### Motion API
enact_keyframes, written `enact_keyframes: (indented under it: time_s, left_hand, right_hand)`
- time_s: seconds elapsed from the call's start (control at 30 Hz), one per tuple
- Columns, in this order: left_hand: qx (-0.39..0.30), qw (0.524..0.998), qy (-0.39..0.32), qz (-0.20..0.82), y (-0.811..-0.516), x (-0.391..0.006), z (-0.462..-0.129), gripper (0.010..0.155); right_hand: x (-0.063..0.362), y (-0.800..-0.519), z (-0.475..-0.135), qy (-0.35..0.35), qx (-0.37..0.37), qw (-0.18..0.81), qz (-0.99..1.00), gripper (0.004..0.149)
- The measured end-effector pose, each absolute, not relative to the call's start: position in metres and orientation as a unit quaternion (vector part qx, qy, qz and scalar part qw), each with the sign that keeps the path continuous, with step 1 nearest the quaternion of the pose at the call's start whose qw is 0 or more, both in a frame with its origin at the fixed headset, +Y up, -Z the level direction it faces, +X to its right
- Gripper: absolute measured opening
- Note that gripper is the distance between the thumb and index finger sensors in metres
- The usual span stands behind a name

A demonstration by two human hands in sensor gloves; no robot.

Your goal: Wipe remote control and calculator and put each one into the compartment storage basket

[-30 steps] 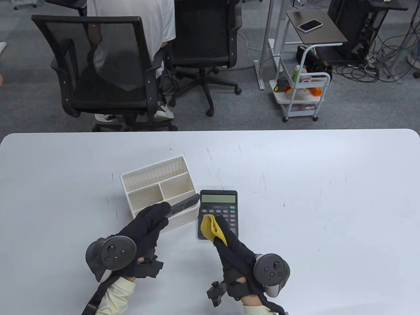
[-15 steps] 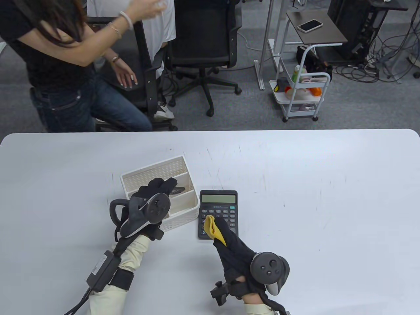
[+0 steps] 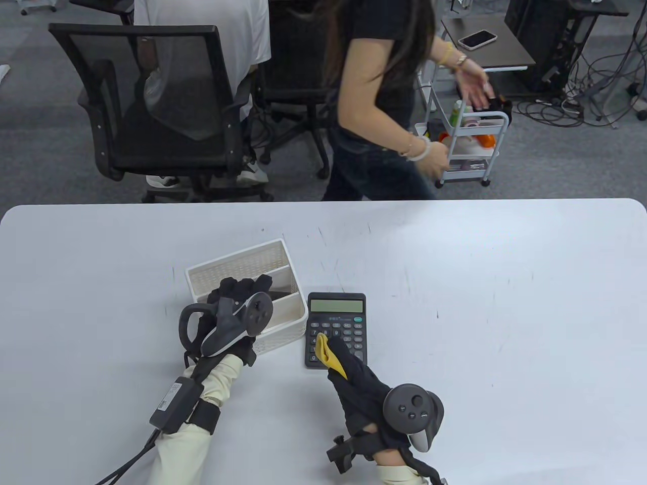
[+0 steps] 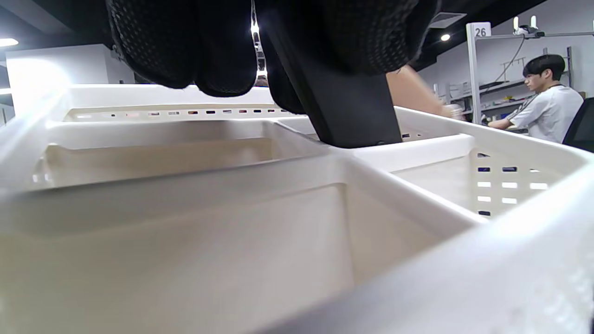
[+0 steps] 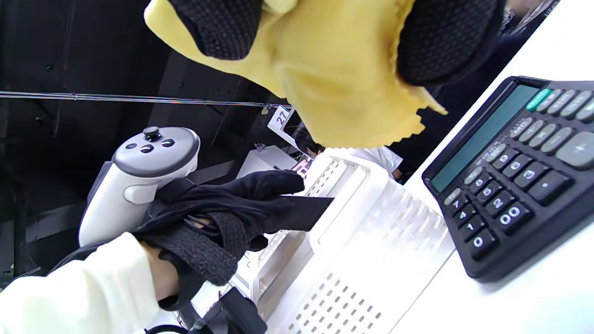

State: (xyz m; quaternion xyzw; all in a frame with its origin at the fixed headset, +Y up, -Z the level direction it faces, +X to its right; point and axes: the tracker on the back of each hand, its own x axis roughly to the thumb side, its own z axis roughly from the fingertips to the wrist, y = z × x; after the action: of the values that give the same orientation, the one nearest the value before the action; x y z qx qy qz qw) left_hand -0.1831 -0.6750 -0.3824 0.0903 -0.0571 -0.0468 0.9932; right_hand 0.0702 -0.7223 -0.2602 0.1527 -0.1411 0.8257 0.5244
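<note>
The white tabletop [image 3: 455,283] carries everything, scuffed with fine dark marks. Beyond its far edge a person [image 3: 379,101] in a dark top walks past, one arm reaching toward a small white cart [image 3: 467,146], and a black mesh office chair [image 3: 151,101] stands to the left.

On the tabletop the white compartment storage basket [image 3: 275,336] sits left of centre, its walls perforated and its inside split by dividers into a long rear section and smaller front ones. Just beside its right wall lies the black calculator [image 3: 336,316], flat, display toward the far side, keys facing up.

The left hand [image 3: 237,298] is over the basket, fingers curled round the dark remote control [image 3: 278,287]. In the left wrist view the remote's lower end [image 4: 343,111] hangs tilted, just above a divider, at the rear section; whether it touches the basket cannot be told.

The right hand [image 3: 354,369] hovers over the near part of the calculator, fingers and thumb pinching a bunched yellow cloth [image 3: 326,353]. In the right wrist view the cloth [image 5: 334,69] hangs clear above the keys, gripped between gloved fingertips [image 5: 218,28].
</note>
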Motion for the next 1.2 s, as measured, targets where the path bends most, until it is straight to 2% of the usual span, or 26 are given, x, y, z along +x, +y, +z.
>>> enact_keyframes:
  time_s: [0.37, 0.57, 0.7, 0.87, 1.03, 1.2]
  left_hand:
    - [0.119, 0.991, -0.064, -0.016, -0.653, -0.202, -0.342, 0.052]
    - [0.123, 0.985, -0.086, 0.083, -0.647, -0.22, -0.3, 0.056]
    - [0.122, 0.977, -0.115, 0.134, -0.659, -0.226, -0.27, 0.062]
    - [0.095, 0.962, -0.15, 0.207, -0.682, -0.223, -0.249, 0.077]
    - [0.061, 0.957, -0.171, 0.226, -0.701, -0.221, -0.247, 0.09]
    - [0.034, 0.933, -0.184, 0.308, -0.708, -0.218, -0.25, 0.098]
  right_hand:
    - [0.071, -0.725, -0.265, -0.125, 0.151, 0.528, 0.827, 0.052]
    - [0.071, -0.729, -0.268, -0.11, 0.152, 0.536, 0.823, 0.052]
    - [0.066, -0.729, -0.266, -0.096, 0.168, 0.534, 0.823, 0.051]
    - [0.055, -0.728, -0.262, -0.074, 0.203, 0.534, 0.817, 0.051]
    - [0.042, -0.729, -0.258, -0.056, 0.247, 0.504, 0.825, 0.053]
    - [0.028, -0.731, -0.254, -0.031, 0.289, 0.475, 0.83, 0.055]
